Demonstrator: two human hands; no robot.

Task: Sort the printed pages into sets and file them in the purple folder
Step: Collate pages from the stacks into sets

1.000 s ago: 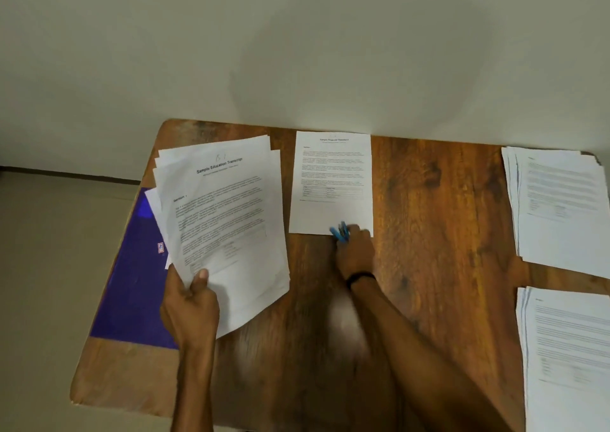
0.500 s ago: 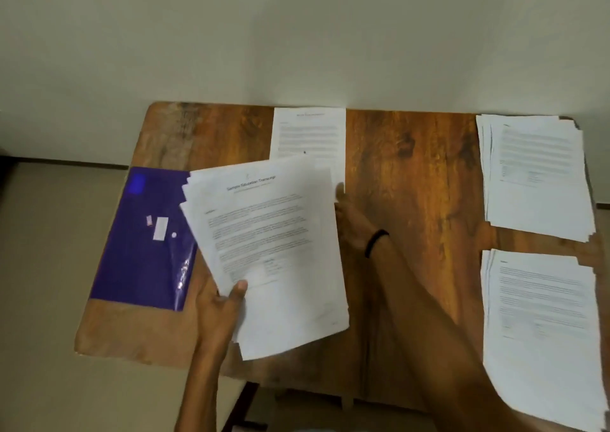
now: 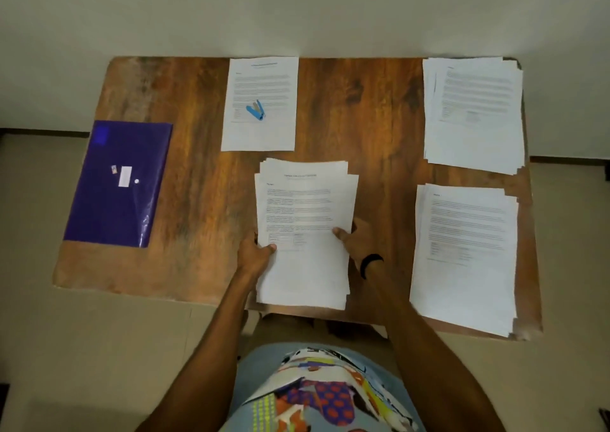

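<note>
While the wooden table [image 3: 373, 128] spreads out under me, its near edge runs just below the bundle I hold and its far edge meets the wall. Bare wood lies open between the purple folder [image 3: 115, 187] at the left edge and the middle papers, and again between the middle and the right side. Two stacks of pages fill that right side: the near stack [image 3: 465, 260] reaches almost to the near edge, and the far stack [image 3: 473, 114] sits by the far right corner. I grip the loose bundle of pages [image 3: 305, 233] at the middle, my left hand [image 3: 255, 255] closed on its left edge, thumb on top, my right hand [image 3: 355, 238] closed on its right edge. Beyond it a single sheet [image 3: 260, 101] touches the far edge, with a blue stapler [image 3: 255, 110] resting on it.
</note>
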